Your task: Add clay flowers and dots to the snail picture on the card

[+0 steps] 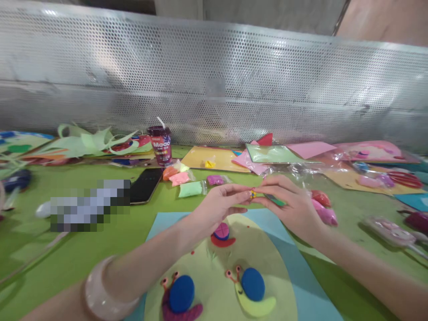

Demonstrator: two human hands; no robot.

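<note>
While two hands [223, 203] [290, 203] pinch one yellow piece [253, 194], three snail shells [182, 293] [253, 284] [222, 231] lie below.

Left hand [219, 205]: fingertips pinch a small yellow-and-blue piece [253, 195].
Right hand [290, 203]: fingertips meet the same piece from the right.
Blue sheet [317, 285]: lies near, partly beneath the hands.
Snails on it: purple snail [181, 294] near left, lime snail [253, 285] to its right, red snail [223, 234] farther away.
Far left: phone [146, 186], with a drink cup [161, 145] beyond.
Far middle: green packet [191, 189], just beside a pink packet [179, 178].
</note>
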